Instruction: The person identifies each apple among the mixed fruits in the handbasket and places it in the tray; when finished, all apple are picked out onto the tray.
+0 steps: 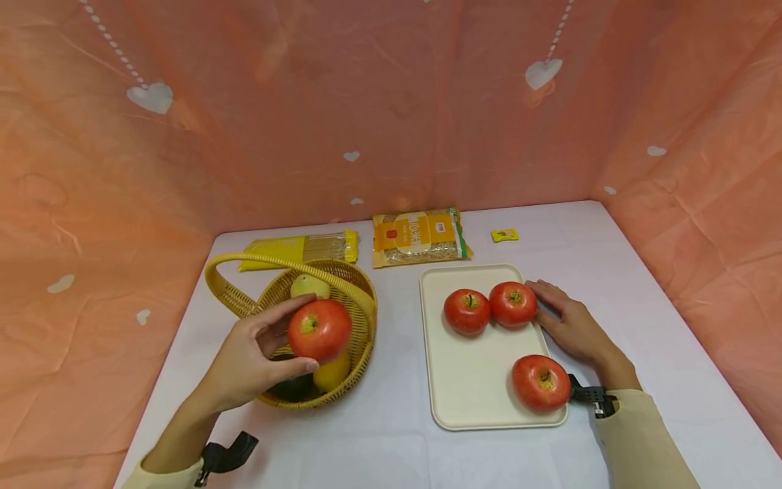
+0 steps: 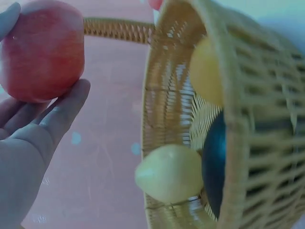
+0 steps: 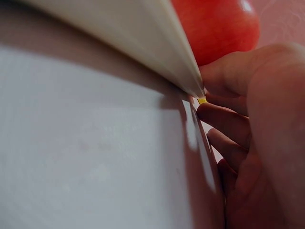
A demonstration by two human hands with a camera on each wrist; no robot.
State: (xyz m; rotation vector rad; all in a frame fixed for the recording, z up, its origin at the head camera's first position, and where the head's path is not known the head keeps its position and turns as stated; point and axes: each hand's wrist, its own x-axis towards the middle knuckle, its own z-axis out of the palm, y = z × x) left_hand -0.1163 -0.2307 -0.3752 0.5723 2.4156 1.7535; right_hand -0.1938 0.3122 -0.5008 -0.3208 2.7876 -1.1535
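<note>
My left hand (image 1: 253, 360) holds a red apple (image 1: 320, 330) between thumb and fingers, over the yellow wicker basket (image 1: 362, 339) in the head view. Inside the basket lie a pale green pear-like fruit (image 2: 169, 174), a yellow fruit (image 2: 206, 71) and a dark rounded one (image 2: 214, 162). My right hand (image 1: 574, 329) rests at the right edge of a cream tray (image 1: 470, 380), its thumb and fingers extended at the rim. On the tray sit three more red apples: one (image 1: 514, 304) close by the right fingertips, another (image 1: 467, 312) beside it, and a third (image 1: 541, 384) near the front right corner.
Behind the basket lies a yellow pack of noodles (image 1: 293, 248). An orange and clear food bag (image 1: 421, 238) is to its right, and a small yellow packet (image 1: 504, 235) lies behind the tray. The basket's tall handle (image 1: 293, 263) arches over its opening.
</note>
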